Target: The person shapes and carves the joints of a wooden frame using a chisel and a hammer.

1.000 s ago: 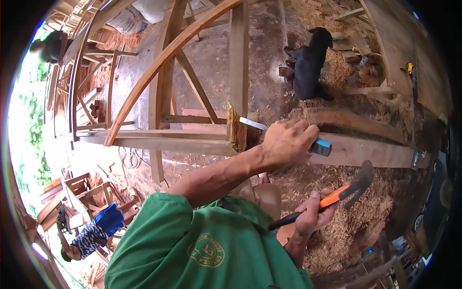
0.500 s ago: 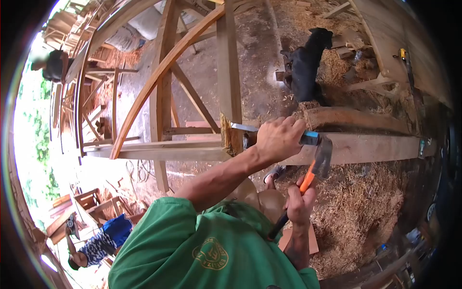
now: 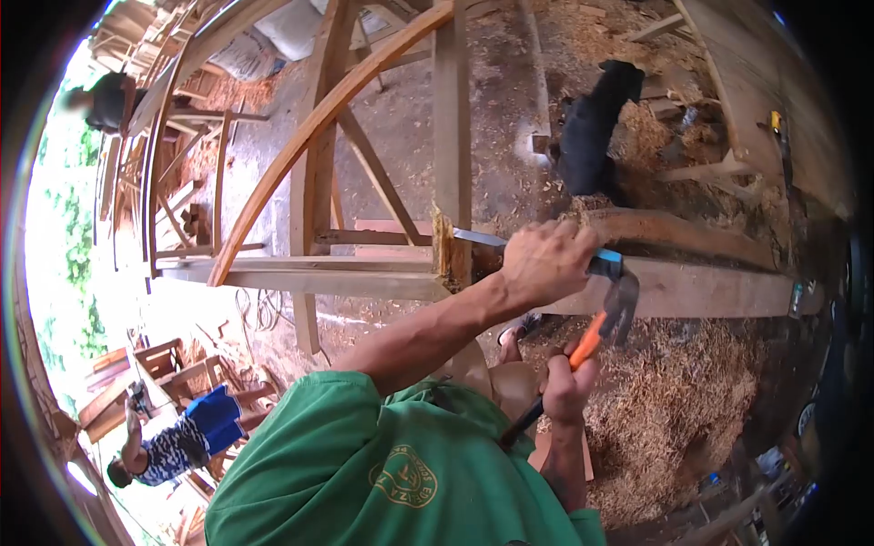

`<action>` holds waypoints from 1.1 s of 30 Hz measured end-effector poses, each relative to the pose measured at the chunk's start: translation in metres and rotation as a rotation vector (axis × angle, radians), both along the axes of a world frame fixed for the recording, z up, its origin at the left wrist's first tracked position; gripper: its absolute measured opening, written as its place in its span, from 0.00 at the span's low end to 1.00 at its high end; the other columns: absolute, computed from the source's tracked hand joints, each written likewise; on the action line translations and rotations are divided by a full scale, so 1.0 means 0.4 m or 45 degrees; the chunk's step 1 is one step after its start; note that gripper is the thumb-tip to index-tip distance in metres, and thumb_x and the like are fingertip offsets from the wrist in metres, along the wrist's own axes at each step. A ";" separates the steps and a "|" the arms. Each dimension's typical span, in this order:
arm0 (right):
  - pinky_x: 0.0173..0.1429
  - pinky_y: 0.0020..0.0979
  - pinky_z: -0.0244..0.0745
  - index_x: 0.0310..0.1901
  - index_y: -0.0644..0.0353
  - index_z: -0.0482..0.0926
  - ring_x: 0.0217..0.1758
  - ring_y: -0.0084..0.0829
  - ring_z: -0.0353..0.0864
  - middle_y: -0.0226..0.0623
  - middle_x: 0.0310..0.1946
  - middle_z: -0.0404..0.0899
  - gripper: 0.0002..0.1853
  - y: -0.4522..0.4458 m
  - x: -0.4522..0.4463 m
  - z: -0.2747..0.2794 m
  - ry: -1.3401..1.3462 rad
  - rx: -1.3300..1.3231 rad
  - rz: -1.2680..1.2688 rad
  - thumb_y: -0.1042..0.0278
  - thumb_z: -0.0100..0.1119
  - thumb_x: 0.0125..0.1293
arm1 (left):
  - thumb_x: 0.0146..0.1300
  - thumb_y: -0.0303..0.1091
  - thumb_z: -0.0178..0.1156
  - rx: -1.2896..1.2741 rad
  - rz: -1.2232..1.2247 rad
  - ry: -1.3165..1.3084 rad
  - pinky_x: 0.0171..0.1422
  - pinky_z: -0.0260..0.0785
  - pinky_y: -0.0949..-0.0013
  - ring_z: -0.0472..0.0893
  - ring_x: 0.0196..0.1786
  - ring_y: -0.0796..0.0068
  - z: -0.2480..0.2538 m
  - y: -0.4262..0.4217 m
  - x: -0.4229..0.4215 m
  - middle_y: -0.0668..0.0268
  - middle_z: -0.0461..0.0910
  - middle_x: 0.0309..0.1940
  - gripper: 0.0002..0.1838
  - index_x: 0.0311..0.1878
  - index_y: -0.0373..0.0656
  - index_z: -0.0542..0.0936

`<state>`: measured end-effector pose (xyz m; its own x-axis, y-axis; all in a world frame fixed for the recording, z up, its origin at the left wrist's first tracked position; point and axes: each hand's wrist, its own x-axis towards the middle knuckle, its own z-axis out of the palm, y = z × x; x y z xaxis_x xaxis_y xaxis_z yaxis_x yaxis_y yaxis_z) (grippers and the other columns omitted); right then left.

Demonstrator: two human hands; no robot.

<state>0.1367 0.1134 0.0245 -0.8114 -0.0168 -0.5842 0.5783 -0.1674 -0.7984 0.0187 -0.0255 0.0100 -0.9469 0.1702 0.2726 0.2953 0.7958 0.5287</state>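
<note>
My left hand (image 3: 549,264) is closed round a chisel, whose blue handle end (image 3: 606,264) sticks out on the right. The flat metal blade (image 3: 480,237) points left, its tip at the chipped, splintered end of a wooden beam (image 3: 443,253). Lower down, my right hand (image 3: 568,386) grips a hammer (image 3: 590,340) by its orange and black handle. The hammer's dark head (image 3: 623,305) is blurred and sits close to the chisel's handle end; whether they touch I cannot tell.
A timber frame with a curved brace (image 3: 319,118) fills the upper left. A long plank (image 3: 710,287) runs rightward. Wood shavings (image 3: 674,409) cover the floor. A black dog (image 3: 590,136) is beyond the plank. Two other people (image 3: 177,446) are at the left.
The whole view has shifted slightly, so most things appear a little further right. Both hands keep their holds, with the chisel tip still at the splintered wood and the hammer head near the handle.
</note>
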 end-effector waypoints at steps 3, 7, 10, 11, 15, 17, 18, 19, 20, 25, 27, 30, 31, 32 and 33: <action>0.15 0.23 0.58 0.41 0.56 0.64 0.12 0.17 0.59 0.26 0.18 0.63 0.10 -0.002 -0.009 0.011 0.068 0.024 -0.159 0.79 0.49 0.59 | 0.47 0.35 0.67 -0.054 0.041 -0.117 0.36 0.76 0.54 0.84 0.36 0.57 -0.006 -0.004 -0.004 0.62 0.79 0.32 0.14 0.36 0.45 0.75; 0.16 0.25 0.58 0.42 0.58 0.65 0.12 0.18 0.60 0.27 0.19 0.65 0.10 0.008 -0.023 -0.010 0.021 0.019 -0.215 0.78 0.50 0.60 | 0.52 0.36 0.64 -0.049 0.007 -0.175 0.39 0.77 0.54 0.85 0.36 0.53 -0.002 -0.004 -0.009 0.59 0.81 0.33 0.12 0.39 0.45 0.76; 0.15 0.24 0.59 0.43 0.58 0.67 0.13 0.18 0.60 0.26 0.19 0.65 0.10 0.024 -0.037 0.006 -0.015 0.121 -0.078 0.75 0.53 0.61 | 0.56 0.36 0.61 -0.053 0.025 -0.209 0.41 0.78 0.53 0.85 0.37 0.52 -0.011 0.004 -0.010 0.58 0.81 0.33 0.10 0.39 0.44 0.76; 0.15 0.24 0.59 0.43 0.58 0.67 0.13 0.18 0.60 0.26 0.19 0.65 0.09 0.020 -0.040 0.008 0.046 0.117 -0.239 0.75 0.52 0.61 | 0.59 0.36 0.58 -0.057 0.034 -0.155 0.41 0.78 0.52 0.85 0.37 0.52 -0.015 0.003 -0.010 0.57 0.81 0.33 0.09 0.39 0.44 0.76; 0.15 0.25 0.61 0.39 0.56 0.65 0.12 0.19 0.59 0.27 0.18 0.64 0.08 0.007 -0.057 0.002 0.018 0.021 -0.232 0.76 0.51 0.61 | 0.61 0.37 0.57 -0.078 0.001 -0.192 0.41 0.78 0.52 0.86 0.38 0.53 -0.025 0.004 -0.014 0.57 0.81 0.34 0.09 0.40 0.43 0.77; 0.15 0.26 0.61 0.40 0.55 0.64 0.12 0.18 0.58 0.26 0.18 0.62 0.09 0.026 -0.066 -0.020 -0.014 0.085 0.046 0.78 0.49 0.59 | 0.62 0.37 0.56 -0.089 -0.001 -0.159 0.41 0.77 0.52 0.86 0.38 0.54 -0.037 0.014 -0.012 0.57 0.81 0.34 0.10 0.41 0.43 0.77; 0.15 0.26 0.61 0.40 0.55 0.64 0.12 0.18 0.58 0.26 0.18 0.62 0.09 0.030 -0.065 -0.027 -0.009 0.086 0.064 0.78 0.49 0.59 | 0.62 0.38 0.56 -0.106 0.027 -0.142 0.42 0.77 0.53 0.86 0.38 0.54 -0.043 0.011 -0.012 0.56 0.81 0.34 0.10 0.42 0.43 0.77; 0.15 0.25 0.61 0.42 0.54 0.65 0.13 0.18 0.58 0.25 0.19 0.62 0.09 0.034 -0.061 -0.033 0.012 0.076 -0.140 0.76 0.49 0.61 | 0.63 0.38 0.55 -0.132 0.012 -0.147 0.42 0.77 0.53 0.86 0.38 0.53 -0.052 0.011 -0.012 0.56 0.81 0.34 0.11 0.44 0.43 0.77; 0.15 0.25 0.60 0.43 0.53 0.65 0.13 0.18 0.58 0.24 0.19 0.63 0.09 0.025 -0.064 -0.032 0.032 0.059 -0.346 0.75 0.49 0.62 | 0.63 0.38 0.55 -0.135 0.041 -0.151 0.42 0.77 0.53 0.86 0.38 0.53 -0.055 0.006 -0.013 0.56 0.81 0.34 0.11 0.44 0.43 0.77; 0.13 0.25 0.60 0.40 0.50 0.62 0.13 0.18 0.57 0.23 0.18 0.59 0.09 0.052 -0.050 -0.056 -0.106 -0.011 0.114 0.74 0.50 0.63 | 0.64 0.38 0.54 -0.155 -0.018 -0.114 0.42 0.77 0.53 0.85 0.39 0.55 -0.061 0.015 -0.006 0.56 0.81 0.35 0.13 0.47 0.41 0.77; 0.14 0.25 0.60 0.40 0.52 0.64 0.13 0.18 0.57 0.24 0.18 0.60 0.09 0.041 -0.061 -0.049 -0.069 0.005 -0.125 0.75 0.50 0.61 | 0.65 0.37 0.54 -0.139 -0.004 -0.142 0.46 0.76 0.53 0.84 0.42 0.55 -0.065 0.010 -0.003 0.56 0.82 0.36 0.13 0.47 0.41 0.77; 0.14 0.27 0.61 0.37 0.55 0.66 0.12 0.18 0.59 0.25 0.17 0.64 0.07 0.016 -0.043 -0.040 -0.124 0.073 -0.224 0.74 0.53 0.60 | 0.64 0.37 0.54 -0.188 -0.057 -0.253 0.48 0.76 0.53 0.84 0.44 0.54 -0.067 0.009 -0.001 0.56 0.82 0.37 0.13 0.47 0.41 0.77; 0.14 0.28 0.62 0.36 0.56 0.66 0.11 0.19 0.60 0.26 0.17 0.63 0.06 0.018 -0.047 -0.042 -0.141 -0.017 -0.091 0.74 0.53 0.60 | 0.63 0.37 0.55 -0.234 -0.038 -0.285 0.47 0.76 0.53 0.84 0.44 0.54 -0.073 0.010 -0.001 0.55 0.82 0.37 0.13 0.47 0.41 0.77; 0.14 0.28 0.62 0.35 0.56 0.66 0.11 0.20 0.60 0.27 0.17 0.63 0.06 0.028 -0.045 -0.044 -0.165 -0.097 0.049 0.73 0.53 0.60 | 0.63 0.37 0.56 -0.201 -0.075 -0.338 0.47 0.76 0.52 0.84 0.45 0.54 -0.056 -0.003 -0.010 0.54 0.82 0.39 0.13 0.47 0.40 0.77; 0.14 0.28 0.63 0.39 0.56 0.66 0.11 0.20 0.60 0.27 0.17 0.62 0.08 0.052 -0.050 -0.063 -0.182 -0.022 0.103 0.74 0.53 0.60 | 0.63 0.36 0.56 -0.222 -0.076 -0.321 0.46 0.76 0.52 0.84 0.43 0.53 -0.069 0.006 -0.008 0.55 0.82 0.37 0.13 0.46 0.40 0.76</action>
<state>0.1167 0.1342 -0.0009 -0.7157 -0.0899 -0.6926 0.6979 -0.1284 -0.7046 0.0156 -0.0231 -0.0175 -0.9680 0.2509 -0.0081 0.2207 0.8662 0.4483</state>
